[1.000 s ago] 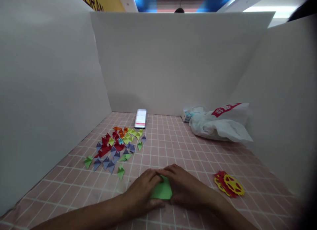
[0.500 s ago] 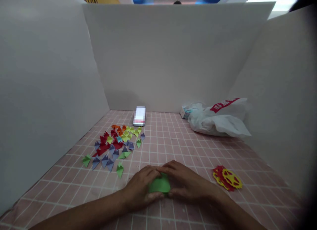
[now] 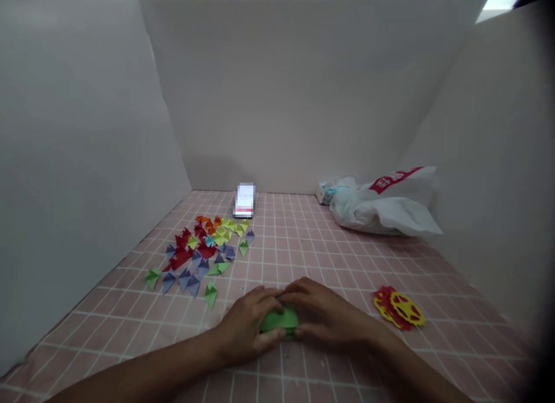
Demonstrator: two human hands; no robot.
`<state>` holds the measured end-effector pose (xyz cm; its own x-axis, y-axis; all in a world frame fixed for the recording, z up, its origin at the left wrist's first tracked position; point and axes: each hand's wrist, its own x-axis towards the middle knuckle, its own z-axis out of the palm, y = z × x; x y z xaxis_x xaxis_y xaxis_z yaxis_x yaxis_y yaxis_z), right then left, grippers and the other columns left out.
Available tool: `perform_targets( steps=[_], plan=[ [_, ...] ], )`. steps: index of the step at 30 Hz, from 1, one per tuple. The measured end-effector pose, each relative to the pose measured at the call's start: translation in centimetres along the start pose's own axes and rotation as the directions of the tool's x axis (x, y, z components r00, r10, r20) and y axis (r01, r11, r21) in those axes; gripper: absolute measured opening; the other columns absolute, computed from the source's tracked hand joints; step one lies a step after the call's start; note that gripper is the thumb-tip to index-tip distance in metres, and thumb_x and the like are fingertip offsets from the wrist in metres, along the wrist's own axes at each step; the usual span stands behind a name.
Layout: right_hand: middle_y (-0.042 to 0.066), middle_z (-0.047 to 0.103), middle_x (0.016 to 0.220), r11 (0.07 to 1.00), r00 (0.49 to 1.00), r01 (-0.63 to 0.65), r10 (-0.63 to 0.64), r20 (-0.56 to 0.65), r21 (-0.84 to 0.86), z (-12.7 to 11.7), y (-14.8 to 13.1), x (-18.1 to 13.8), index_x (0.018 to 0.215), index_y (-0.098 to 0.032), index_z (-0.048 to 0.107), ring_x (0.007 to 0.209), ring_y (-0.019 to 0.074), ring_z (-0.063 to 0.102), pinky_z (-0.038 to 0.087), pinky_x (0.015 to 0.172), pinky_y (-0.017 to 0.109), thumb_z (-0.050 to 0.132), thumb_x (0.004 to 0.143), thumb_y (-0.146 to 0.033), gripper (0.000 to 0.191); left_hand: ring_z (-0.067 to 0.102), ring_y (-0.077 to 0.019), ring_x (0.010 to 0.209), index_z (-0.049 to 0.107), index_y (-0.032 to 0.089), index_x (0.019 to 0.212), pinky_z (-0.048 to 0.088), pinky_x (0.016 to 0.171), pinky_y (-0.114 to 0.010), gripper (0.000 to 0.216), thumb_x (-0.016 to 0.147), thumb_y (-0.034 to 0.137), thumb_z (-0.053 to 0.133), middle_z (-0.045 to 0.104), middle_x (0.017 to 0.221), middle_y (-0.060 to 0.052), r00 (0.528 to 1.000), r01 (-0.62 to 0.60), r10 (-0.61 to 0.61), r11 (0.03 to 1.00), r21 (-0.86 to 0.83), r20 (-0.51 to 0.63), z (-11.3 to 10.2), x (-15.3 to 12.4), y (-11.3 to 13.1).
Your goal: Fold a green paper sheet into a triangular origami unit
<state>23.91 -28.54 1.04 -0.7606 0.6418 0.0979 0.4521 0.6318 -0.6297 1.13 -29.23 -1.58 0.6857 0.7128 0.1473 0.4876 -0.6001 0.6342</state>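
Clearly, you held the green paper (image 3: pixel 278 320) towards the near edge of the counter (image 3: pixel 299 241), midway between its sides, the fingers of your left hand (image 3: pixel 248 322) and right hand (image 3: pixel 328 317) curled narrowly over its far side, thumbs at the near one. A clean fold seemed to need aligned edges, light pinning, then pressure outward from the middle.

One phone (image 3: pixel 244 200), screen lit and pixelated, near the white back panel (image 3: pixel 295 102). One white plastic bag (image 3: pixel 381 214), red band, rear right; small box (image 3: pixel 322 193) at its left end. Red and yellow openwork cutouts (image 3: pixel 399 308), overlapping, right side. Pink worktop (image 3: pixel 299 241), white grid lines.
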Motion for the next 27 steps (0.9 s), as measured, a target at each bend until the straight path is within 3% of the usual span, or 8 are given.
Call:
perform_targets(
  steps=[11,14,18,22,25,27],
  plan=[
    [0.009,0.062,0.112,1.000,0.999,-0.022,0.022,-0.025,-0.018,0.2,0.1,0.0,0.120,-0.023,0.061,0.103,0.0230,0.055,0.045,0.089,0.038,0.063,0.085,-0.032,0.036,0.056,-0.0221,0.120,0.066,0.022,0.097,0.036,0.109,-0.046,0.018,0.085,0.013,0.056,0.060,0.132,-0.007,0.997,-0.046,0.046,0.999,0.001,-0.060,0.6,0.1,-0.4],
    [0.009,0.061,0.114,0.997,0.998,-0.038,0.033,-0.062,-0.073,0.5,0.3,0.0,0.117,-0.022,0.062,0.104,0.0231,0.054,0.043,0.090,0.038,0.063,0.085,-0.033,0.033,0.057,-0.0226,0.118,0.067,0.024,0.100,0.039,0.106,-0.047,0.021,0.086,0.013,0.055,0.061,0.130,-0.006,0.988,-0.061,0.069,0.996,0.063,-0.137,0.8,0.0,-0.8],
    [0.011,0.060,0.116,0.983,0.979,-0.006,-0.032,-0.203,-0.182,1.5,0.6,0.1,0.122,-0.024,0.059,0.104,0.0265,0.053,0.041,0.089,0.043,0.069,0.079,-0.046,0.049,0.056,-0.0243,0.115,0.068,0.023,0.102,0.046,0.098,-0.045,0.026,0.084,0.008,0.055,0.060,0.128,-0.008,0.941,-0.118,0.167,0.977,0.176,-0.296,0.5,-0.1,-1.0],
    [0.005,0.062,0.084,0.975,0.891,-0.007,-0.093,-0.444,-0.220,2.6,0.6,0.1,0.104,-0.026,0.068,0.078,0.0186,0.056,0.043,0.068,0.033,0.051,0.093,-0.024,0.020,0.057,-0.0233,0.099,0.069,0.023,0.099,0.050,0.084,-0.041,0.024,0.085,0.010,0.055,0.064,0.115,-0.010,0.877,-0.175,0.260,0.956,0.233,-0.405,-0.1,-0.1,-0.6],
    [0.003,0.059,0.068,0.981,0.800,-0.067,-0.057,-0.597,-0.184,2.7,0.1,-0.1,0.101,-0.022,0.070,0.065,0.0166,0.056,0.043,0.060,0.030,0.049,0.094,-0.021,0.021,0.058,-0.0207,0.084,0.063,0.021,0.119,0.052,0.074,-0.037,0.033,0.085,0.019,0.061,0.063,0.092,-0.008,0.860,-0.084,0.132,0.989,0.118,-0.493,-0.2,-0.1,-0.3],
    [0.003,0.062,0.068,0.983,0.767,-0.062,-0.064,-0.638,-0.173,2.6,-0.3,-0.3,0.106,-0.023,0.069,0.063,0.0165,0.058,0.044,0.058,0.030,0.049,0.094,-0.020,0.024,0.057,-0.0154,0.069,0.057,0.022,0.128,0.051,0.066,-0.030,0.043,0.085,0.020,0.062,0.062,0.078,-0.002,0.876,-0.023,-0.008,0.998,-0.059,-0.482,-0.1,-0.2,-0.1]
  ],
)
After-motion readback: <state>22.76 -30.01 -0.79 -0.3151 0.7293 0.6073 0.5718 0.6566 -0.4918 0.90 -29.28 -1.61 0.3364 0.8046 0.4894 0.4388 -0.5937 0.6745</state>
